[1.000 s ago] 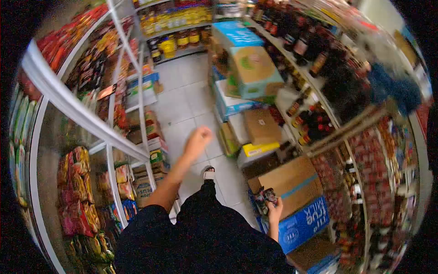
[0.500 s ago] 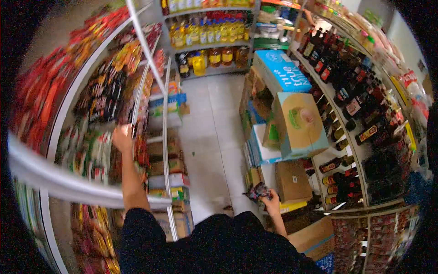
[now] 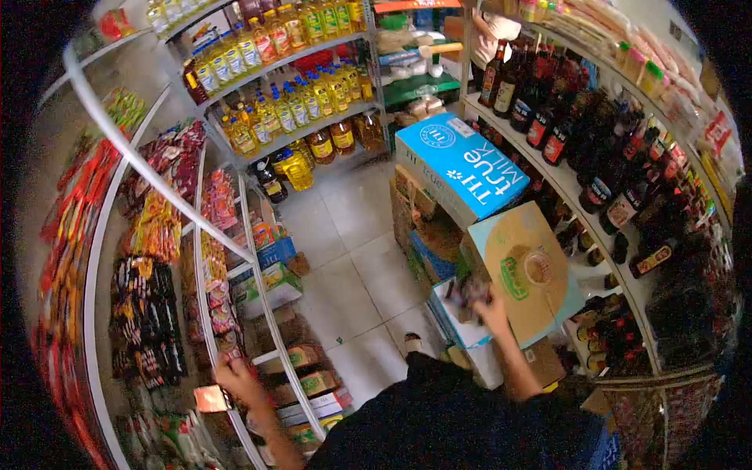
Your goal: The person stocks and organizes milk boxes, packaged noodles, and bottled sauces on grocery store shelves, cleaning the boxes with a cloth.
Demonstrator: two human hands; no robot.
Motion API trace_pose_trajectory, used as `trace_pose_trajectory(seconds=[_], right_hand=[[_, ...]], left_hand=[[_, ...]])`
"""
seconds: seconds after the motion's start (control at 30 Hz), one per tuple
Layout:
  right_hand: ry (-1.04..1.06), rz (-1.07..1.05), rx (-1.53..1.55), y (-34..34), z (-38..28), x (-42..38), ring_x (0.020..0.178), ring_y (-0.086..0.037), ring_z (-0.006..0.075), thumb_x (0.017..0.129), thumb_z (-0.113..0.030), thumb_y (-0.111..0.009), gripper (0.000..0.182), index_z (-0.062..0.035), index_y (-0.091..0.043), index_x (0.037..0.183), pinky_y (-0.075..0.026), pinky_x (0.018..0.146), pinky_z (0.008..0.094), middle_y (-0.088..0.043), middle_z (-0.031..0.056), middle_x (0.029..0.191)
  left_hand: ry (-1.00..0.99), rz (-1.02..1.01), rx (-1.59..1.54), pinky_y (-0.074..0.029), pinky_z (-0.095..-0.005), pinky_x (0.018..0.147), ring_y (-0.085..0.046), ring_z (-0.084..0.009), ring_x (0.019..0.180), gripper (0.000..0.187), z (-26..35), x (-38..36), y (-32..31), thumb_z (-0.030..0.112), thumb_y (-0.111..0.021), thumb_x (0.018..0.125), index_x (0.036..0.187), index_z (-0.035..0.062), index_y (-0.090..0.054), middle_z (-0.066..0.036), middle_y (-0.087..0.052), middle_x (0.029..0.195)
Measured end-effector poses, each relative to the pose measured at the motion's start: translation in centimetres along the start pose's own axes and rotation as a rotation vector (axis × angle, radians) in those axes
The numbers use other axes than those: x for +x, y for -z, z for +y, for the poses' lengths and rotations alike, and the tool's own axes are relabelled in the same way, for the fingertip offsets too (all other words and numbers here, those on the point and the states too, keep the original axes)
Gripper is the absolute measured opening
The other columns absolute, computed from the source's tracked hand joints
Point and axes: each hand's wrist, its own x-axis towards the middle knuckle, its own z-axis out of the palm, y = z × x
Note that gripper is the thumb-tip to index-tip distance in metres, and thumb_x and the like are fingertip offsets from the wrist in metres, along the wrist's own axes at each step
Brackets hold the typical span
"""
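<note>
My left hand (image 3: 236, 379), with a watch on the wrist, is at the metal rail of the left rack, beside hanging snack packets (image 3: 145, 321); its fingers are bent and whether they grip the rail is unclear. My right hand (image 3: 492, 307) is closed on a small dark packet (image 3: 468, 294), blurred, above an open white and blue box (image 3: 464, 323). Right beside that hand stands a brown carton with a green logo (image 3: 523, 270). Behind this carton lies a blue milk carton (image 3: 462, 166).
Oil bottles (image 3: 294, 113) fill the back shelves. Dark bottles (image 3: 548, 141) line the curved right shelf. A white bar (image 3: 149, 168) crosses the left side. Low boxes (image 3: 305, 368) sit under the left rack. Part of another person (image 3: 495, 33) shows behind the right shelf.
The view has turned and come nearer to the back shelves. My right hand has carried the packet forward, from beside the lower brown box to over the open white and blue box.
</note>
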Motion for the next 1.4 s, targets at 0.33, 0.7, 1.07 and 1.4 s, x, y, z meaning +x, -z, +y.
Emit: trace_pose_trajectory(seconds=[0.33, 0.7, 1.07, 1.4], right_hand=[[0.251, 0.605, -0.342, 0.3, 0.9, 22.8, 0.088, -0.053, 0.0281, 0.064, -0.009, -0.066, 0.04, -0.0014, -0.05, 0.101, -0.043, 0.075, 0.0343, -0.052, 0.0157, 0.096], [0.111, 0.607, -0.722, -8.9, -2.3, 32.7, 0.096, -0.047, 0.0342, 0.059, -0.013, -0.07, 0.044, -0.0085, -0.052, 0.099, -0.042, 0.079, 0.0416, -0.048, 0.0149, 0.102], [-0.327, 0.948, -0.652, -6.8, -0.5, 26.2, 0.105, -0.042, 0.0369, 0.06, -0.009, -0.067, 0.049, -0.0074, -0.051, 0.106, -0.039, 0.085, 0.0426, -0.046, 0.0187, 0.109], [-0.148, 0.706, -0.711, -5.1, 1.2, 16.5, 0.099, -0.045, 0.0362, 0.058, -0.011, -0.068, 0.053, -0.0063, -0.047, 0.107, -0.04, 0.082, 0.0419, -0.046, 0.0164, 0.107]], left_hand=[[-0.114, -0.796, -0.512, -0.027, -0.0399, 0.095, -0.039, -0.0288, 0.109, 0.038, 11.6, 0.6, -22.3, 0.015, -0.052, 0.08, 0.114, 0.0002, -0.043, -0.015, -0.045, 0.113], [-0.685, -1.128, -0.705, -0.033, -0.0367, 0.09, -0.044, -0.0299, 0.103, 0.034, 19.1, 13.1, -40.0, 0.017, -0.054, 0.081, 0.11, 0.0003, -0.047, -0.016, -0.05, 0.108], [-0.819, -1.532, -0.935, -0.034, -0.037, 0.089, -0.045, -0.0288, 0.104, 0.033, 31.2, 9.0, -46.9, 0.021, -0.052, 0.083, 0.11, 0.0019, -0.049, -0.013, -0.052, 0.108], [-1.246, -1.511, -1.125, -0.03, -0.0402, 0.094, -0.04, -0.0321, 0.11, 0.038, 39.6, -2.0, -43.4, 0.021, -0.053, 0.081, 0.114, 0.0035, -0.047, -0.016, -0.046, 0.116]])
